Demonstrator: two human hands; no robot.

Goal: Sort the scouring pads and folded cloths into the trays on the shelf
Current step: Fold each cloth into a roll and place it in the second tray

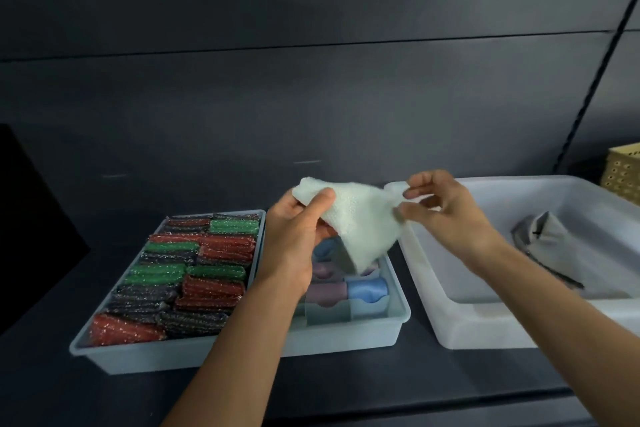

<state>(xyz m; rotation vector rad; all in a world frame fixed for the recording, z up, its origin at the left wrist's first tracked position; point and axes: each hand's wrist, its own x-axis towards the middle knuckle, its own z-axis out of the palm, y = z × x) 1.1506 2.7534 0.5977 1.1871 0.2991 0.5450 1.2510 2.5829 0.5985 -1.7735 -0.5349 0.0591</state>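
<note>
Above the middle tray (398, 309), a pale cloth (360, 229) was stretched out, gripped by the left hand (294, 246), pinched by the right hand (446, 208), probably for folding first.

A dark shelf (311, 388) carries two pale blue trays pressed side by side: at 8 o'clock the pad tray (138, 357), packed with red, green and dark scouring pads (214, 288), and at 6 o'clock the cloth tray (346, 336), with rolled blue and pink cloths (367, 289) in its compartments. At 4 o'clock, just beside the cloth tray, stands a larger translucent white bin (485, 326), and at 3 o'clock, behind the bin's far corner, a yellow perforated basket (623, 170) is cut off by the frame edge.
</note>
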